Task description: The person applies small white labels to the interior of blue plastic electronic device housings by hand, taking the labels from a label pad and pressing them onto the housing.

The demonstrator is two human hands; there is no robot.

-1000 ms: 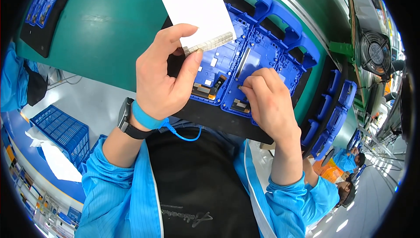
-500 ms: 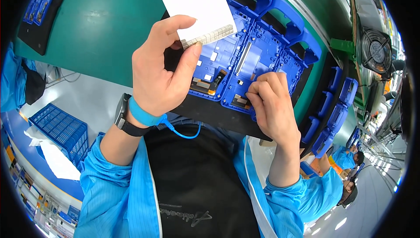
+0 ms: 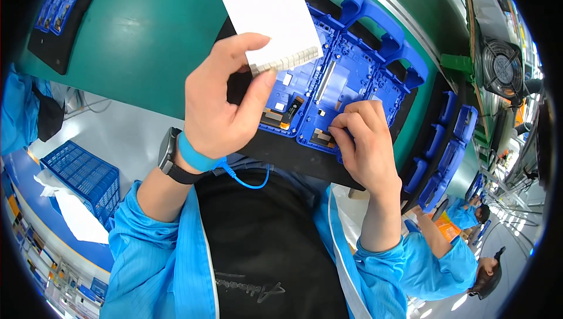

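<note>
My left hand (image 3: pixel 220 102) pinches the near edge of a white sheet (image 3: pixel 264 11) between thumb and index finger. Small silvery-grey square pads (image 3: pixel 290 61) line that edge in a row. Beneath and to the right lie blue plastic housings (image 3: pixel 352 75) with handle-like arches at their far side. Flat dark parts with a ribbon-like piece (image 3: pixel 293 107) sit inside the left housing. At the near end of the middle housing, my right hand (image 3: pixel 369 143) has thumb and index finger pressed together, close to a small grey-and-black part (image 3: pixel 321 137). Whatever is between those fingertips is hidden.
The housings rest on a black mat (image 3: pixel 293 157) on a green table (image 3: pixel 141 31). More blue housings stand on racks at far left and at right (image 3: pixel 437 160). A fan (image 3: pixel 504 66) is at right. A blue crate (image 3: pixel 85 175) sits lower left. Co-workers (image 3: pixel 443 260) are at right.
My left hand and the white sheet have shifted slightly right and nearer to me. My right hand has hardly moved. A co-worker at right has changed posture.
</note>
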